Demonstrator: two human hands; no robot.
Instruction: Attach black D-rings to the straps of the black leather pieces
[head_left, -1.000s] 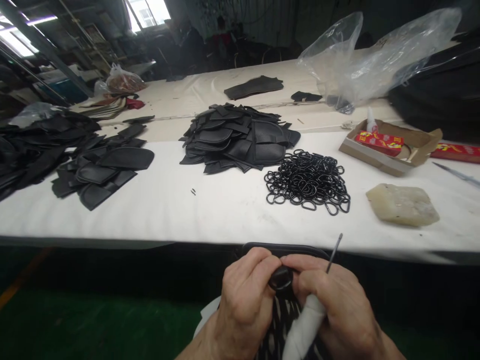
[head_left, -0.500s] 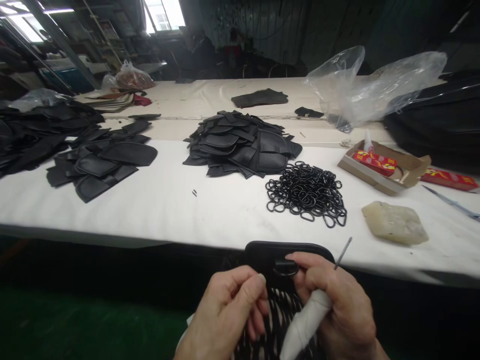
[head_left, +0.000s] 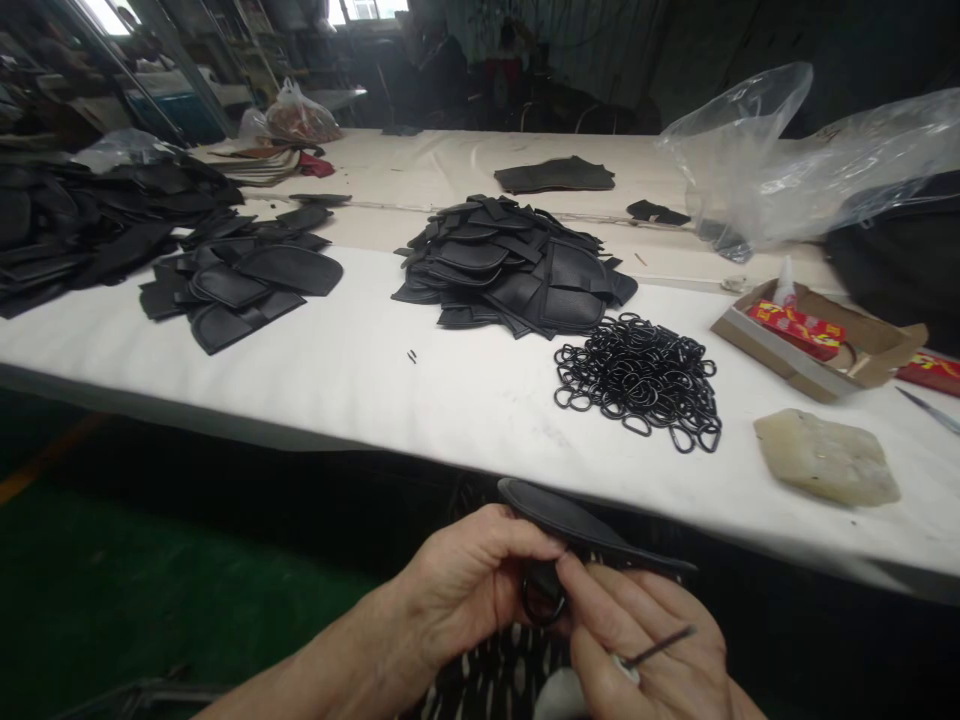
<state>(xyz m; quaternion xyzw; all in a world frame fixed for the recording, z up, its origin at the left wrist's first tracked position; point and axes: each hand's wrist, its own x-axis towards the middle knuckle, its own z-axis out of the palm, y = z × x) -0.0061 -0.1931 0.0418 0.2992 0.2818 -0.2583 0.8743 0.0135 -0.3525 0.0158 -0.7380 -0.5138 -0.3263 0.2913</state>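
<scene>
A black padded piece [head_left: 592, 525] is held in front of the table edge, tilted, with a black D-ring [head_left: 544, 605] below it. My left hand [head_left: 480, 570] pinches the piece beside the ring, thumb and finger closed. My right hand [head_left: 645, 620] has its fingertips closed on the piece from the other side, touching near my left fingertips. In its palm lies a thin metal tool [head_left: 664, 645] with a white wrapped handle [head_left: 562, 695], partly hidden by the hand. A heap of black D-rings [head_left: 637, 375] lies on the table beyond.
On the white table [head_left: 337, 370] lie piles of black pieces [head_left: 517, 265], [head_left: 251, 280]. To the right are a cardboard box [head_left: 802, 365] with red packets, a yellowish block [head_left: 825, 460], scissors [head_left: 930, 410] and clear plastic bags [head_left: 825, 180].
My left hand has closed onto the black piece. The piece has tilted up, my right hand has turned, and the tool now points lower. The camera view has shifted.
</scene>
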